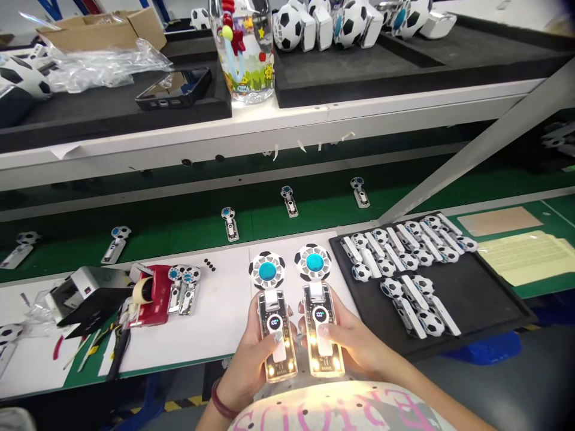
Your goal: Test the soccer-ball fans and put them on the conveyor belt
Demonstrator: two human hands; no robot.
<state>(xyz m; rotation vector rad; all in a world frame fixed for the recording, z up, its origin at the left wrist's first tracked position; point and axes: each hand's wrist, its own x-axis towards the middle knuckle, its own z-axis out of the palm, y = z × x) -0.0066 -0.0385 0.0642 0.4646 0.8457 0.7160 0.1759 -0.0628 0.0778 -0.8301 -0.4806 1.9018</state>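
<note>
In my left hand (252,344) is a handheld fan (278,344) with a round football-patterned head and a blue centre. My right hand (354,335) grips a second, matching handheld fan (322,335). Both are held upright side by side, heads pointing away from me. Their clear bodies glow with warm lights, and each small round display reads 100. Each thumb rests on the white front strip of its fan; the other fingers wrap behind, partly hidden. Two more fans (183,290) lie together on the white bench sheet to the left.
A black foam tray (476,296) at right holds rows of similar fans. Several fans lie spaced along the green belt (260,224). At left are a red tape dispenser (157,299), a dark box (92,296) and hand tools. A shelf (359,102) with a clear cup (249,60) crosses above.
</note>
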